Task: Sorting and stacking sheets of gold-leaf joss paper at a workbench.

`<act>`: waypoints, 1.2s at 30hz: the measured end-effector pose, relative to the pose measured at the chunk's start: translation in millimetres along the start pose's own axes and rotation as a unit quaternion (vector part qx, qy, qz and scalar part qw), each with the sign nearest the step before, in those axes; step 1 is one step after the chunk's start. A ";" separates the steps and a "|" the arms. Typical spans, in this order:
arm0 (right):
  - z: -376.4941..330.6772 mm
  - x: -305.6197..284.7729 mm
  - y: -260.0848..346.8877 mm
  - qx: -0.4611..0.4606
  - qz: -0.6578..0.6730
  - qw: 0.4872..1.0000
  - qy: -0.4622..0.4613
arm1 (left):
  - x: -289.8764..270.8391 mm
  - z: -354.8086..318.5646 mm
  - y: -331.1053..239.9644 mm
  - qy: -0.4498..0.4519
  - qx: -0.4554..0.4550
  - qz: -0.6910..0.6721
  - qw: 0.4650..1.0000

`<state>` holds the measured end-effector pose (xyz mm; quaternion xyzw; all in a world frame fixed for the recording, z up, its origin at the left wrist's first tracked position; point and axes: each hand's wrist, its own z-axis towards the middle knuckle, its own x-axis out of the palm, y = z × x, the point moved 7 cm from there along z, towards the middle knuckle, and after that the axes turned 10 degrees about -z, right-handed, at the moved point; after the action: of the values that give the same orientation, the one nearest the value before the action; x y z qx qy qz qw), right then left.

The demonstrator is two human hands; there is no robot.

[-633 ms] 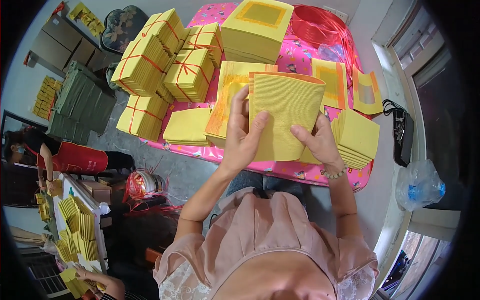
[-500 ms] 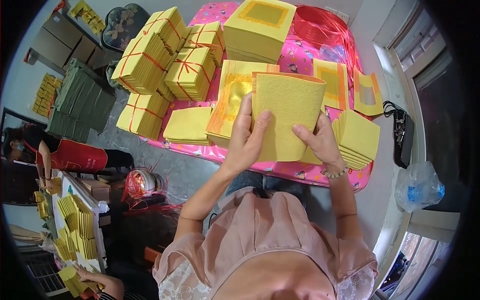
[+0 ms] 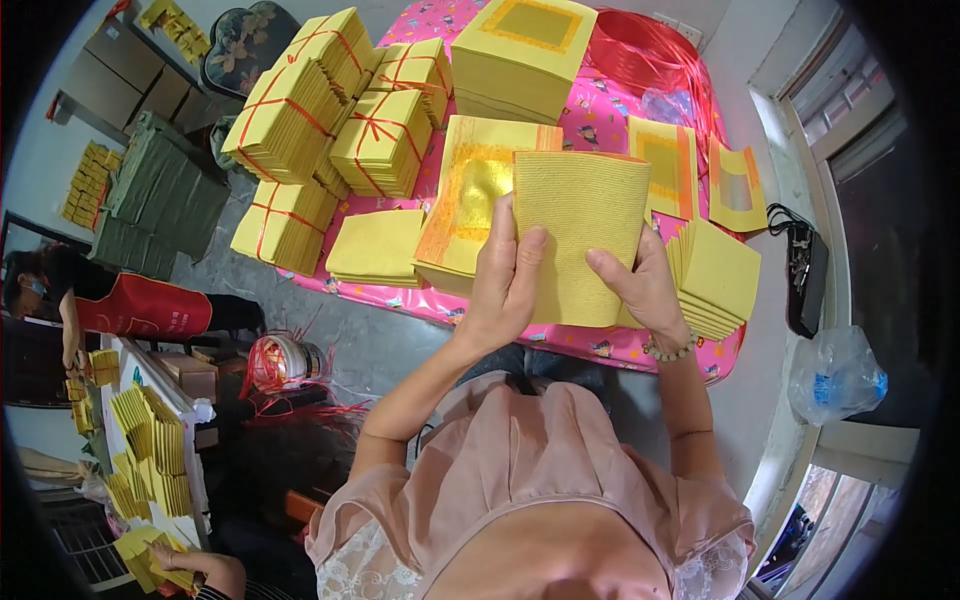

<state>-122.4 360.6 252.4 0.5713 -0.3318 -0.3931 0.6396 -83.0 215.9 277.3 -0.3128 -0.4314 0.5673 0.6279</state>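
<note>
Between my two hands is a folded stack of yellow paper [image 3: 583, 225] with fine ridges and an orange strip at its top edge. My left hand [image 3: 508, 275] grips its left side, thumb on the front face. On the right side, my right hand [image 3: 650, 285] grips it with the thumb also on the front. Just behind and left lies a stack of yellow sheets [image 3: 485, 145] with a gold square and orange bands. By my right hand sits a fanned pile of folded yellow paper [image 3: 722, 275]. Another folded yellow pile [image 3: 377, 248] lies left of my left hand.
A pink patterned cloth [image 3: 420, 178] covers the table. Bundles tied with red string [image 3: 285, 115] are stacked at left; a tall paper stack [image 3: 520, 60] and red string coil [image 3: 640, 50] stand behind. Two people work at a side table [image 3: 195, 420] on the left.
The folded paper has shifted slightly right and its fold looks flatter, with less of the orange inside showing. My left hand has moved slightly right with it.
</note>
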 end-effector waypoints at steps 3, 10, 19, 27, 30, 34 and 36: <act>0.6 0.0 2.2 -0.005 -0.003 1.000 -0.001 | 0.5 -0.9 3.9 0.009 -0.001 0.008 1.000; -1.7 -1.0 4.8 -0.012 -0.013 1.000 -0.019 | 2.6 -3.7 6.4 0.012 0.018 0.050 0.999; 4.8 -7.0 5.6 0.003 -0.072 0.996 -0.056 | -4.5 9.9 23.2 0.013 -0.070 0.022 0.997; 21.5 -11.8 -9.3 0.019 -0.008 0.998 -0.059 | -4.2 24.6 43.3 0.018 -0.127 -0.066 0.990; 21.9 -11.6 -14.6 0.041 -0.013 0.998 -0.040 | -4.3 24.9 45.1 0.007 -0.125 -0.079 0.989; 21.8 -12.0 -14.7 0.039 -0.010 0.998 -0.041 | -1.6 27.6 45.2 0.031 -0.112 -0.082 0.990; 21.7 -10.8 -13.9 0.045 -0.006 0.998 -0.044 | -2.8 26.7 48.1 0.026 -0.109 -0.073 0.991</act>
<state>-148.1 359.4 241.6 0.5841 -0.3735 -0.4058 0.5956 -128.2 218.3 245.8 -0.3616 -0.4956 0.4616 0.6407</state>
